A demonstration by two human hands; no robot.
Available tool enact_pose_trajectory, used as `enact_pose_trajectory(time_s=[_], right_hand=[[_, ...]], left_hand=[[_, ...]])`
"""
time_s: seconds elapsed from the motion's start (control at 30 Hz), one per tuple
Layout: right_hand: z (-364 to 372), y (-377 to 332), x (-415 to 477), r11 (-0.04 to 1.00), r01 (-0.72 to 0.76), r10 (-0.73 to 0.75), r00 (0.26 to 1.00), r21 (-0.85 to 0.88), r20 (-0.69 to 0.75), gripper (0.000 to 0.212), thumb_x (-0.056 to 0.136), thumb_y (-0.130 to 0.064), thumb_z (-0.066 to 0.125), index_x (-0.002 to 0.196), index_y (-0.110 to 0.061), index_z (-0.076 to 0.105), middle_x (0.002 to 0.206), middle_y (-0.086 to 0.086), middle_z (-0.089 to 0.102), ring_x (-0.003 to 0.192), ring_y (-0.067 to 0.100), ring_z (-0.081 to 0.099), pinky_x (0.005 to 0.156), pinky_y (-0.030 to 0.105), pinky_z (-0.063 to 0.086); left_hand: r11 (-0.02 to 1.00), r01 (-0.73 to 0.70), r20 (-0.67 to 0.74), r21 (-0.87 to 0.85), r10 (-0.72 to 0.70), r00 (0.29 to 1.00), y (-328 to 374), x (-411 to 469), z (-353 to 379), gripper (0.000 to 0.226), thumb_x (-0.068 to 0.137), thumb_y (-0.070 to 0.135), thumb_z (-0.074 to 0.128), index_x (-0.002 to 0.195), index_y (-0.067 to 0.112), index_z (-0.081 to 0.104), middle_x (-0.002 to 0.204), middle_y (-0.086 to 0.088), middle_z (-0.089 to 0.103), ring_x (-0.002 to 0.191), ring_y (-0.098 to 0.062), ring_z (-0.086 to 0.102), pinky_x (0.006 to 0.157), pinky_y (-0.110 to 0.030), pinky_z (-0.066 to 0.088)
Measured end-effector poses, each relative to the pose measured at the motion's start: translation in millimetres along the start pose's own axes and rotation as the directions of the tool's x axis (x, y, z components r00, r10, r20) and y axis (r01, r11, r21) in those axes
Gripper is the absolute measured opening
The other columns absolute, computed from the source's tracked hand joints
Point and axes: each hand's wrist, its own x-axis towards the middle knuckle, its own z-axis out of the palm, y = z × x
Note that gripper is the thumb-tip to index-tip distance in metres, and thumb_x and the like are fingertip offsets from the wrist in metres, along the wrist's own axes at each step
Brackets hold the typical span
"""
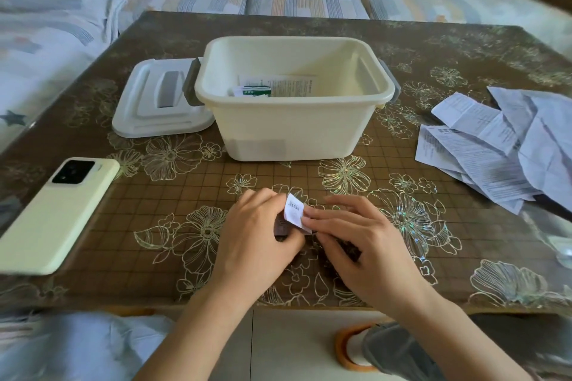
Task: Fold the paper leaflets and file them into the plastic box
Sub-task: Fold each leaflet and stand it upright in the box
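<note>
left hand (257, 235) + right hand (356, 244) pinch 1 leaflet (295, 213) | 1 box (294, 126) | 1 phone (55, 216)

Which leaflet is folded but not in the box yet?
The small white folded paper leaflet pinched between left hand and right hand. The loose white leaflets at right lie unfolded; the green-and-white ones sit inside the cream plastic box.

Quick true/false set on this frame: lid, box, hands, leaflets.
1. The white plastic lid sits closed on the cream plastic box. False: it lies on the brown flower-patterned table, left of the box.
2. The left hand and right hand both pinch a small folded white leaflet. True.
3. The box is empty. False: folded leaflets lie inside.
4. A pile of unfolded white leaflets lies right of the box. True.
</note>
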Motion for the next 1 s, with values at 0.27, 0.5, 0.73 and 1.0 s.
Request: enact_pose_trajectory(time_s=[0.27,0.5,0.73,1.0], right_hand=[[1.0,-3.8,-1.3,0.979,0.081,-0.072,0.996,-0.188,0.053,0.024,0.092,-0.026,0.056,0.110,-0.027,0.072,0.119,-0.018,0.064,0.112,0.015,0.055,0.088,0.033,0.046],[-2.3,-2.0,11.5,0.975,0.091,-0.067,0.990,-0.202,0.121,0.024,0.091,-0.039,0.055,0.099,-0.028,0.074,0.107,-0.017,0.065,0.099,0.012,0.055,0.077,0.035,0.049],[-7.7,1.2,29.1,0.971,0.130,-0.090,0.976,-0.201,0.200,0.022,0.081,-0.045,0.065,0.093,-0.028,0.073,0.095,-0.014,0.065,0.093,0.012,0.056,0.076,0.033,0.051],[-14.9,-7.8,43.9,0.906,0.299,-0.232,0.943,-0.300,0.239,0.013,0.089,-0.022,0.055,0.087,-0.020,0.067,0.068,-0.009,0.062,0.065,0.014,0.056,0.051,0.031,0.048]], left_hand=[[0.981,-0.081,0.048,-0.174,0.090,0.995,-16.7,-7.0,-21.2,0.044,0.078,0.006,0.067,0.119,0.023,0.061,0.119,0.014,0.051,0.097,0.005,0.051,0.079,-0.006,0.040],[0.960,-0.276,-0.041,-0.042,0.274,0.961,-30.8,-5.5,-29.6,0.018,0.086,0.034,0.064,0.088,0.020,0.075,0.108,0.009,0.059,0.102,-0.011,0.053,0.077,-0.027,0.050],[0.926,-0.376,0.076,0.027,0.373,0.925,-33.3,2.3,-36.4,0.020,0.083,0.042,0.065,0.081,0.025,0.076,0.093,0.016,0.064,0.094,-0.009,0.056,0.065,-0.031,0.054],[0.826,-0.546,0.082,0.141,0.540,0.838,-26.1,15.6,-42.1,0.016,0.090,0.021,0.062,0.077,0.015,0.070,0.077,0.006,0.064,0.067,-0.012,0.060,0.061,-0.031,0.049]])
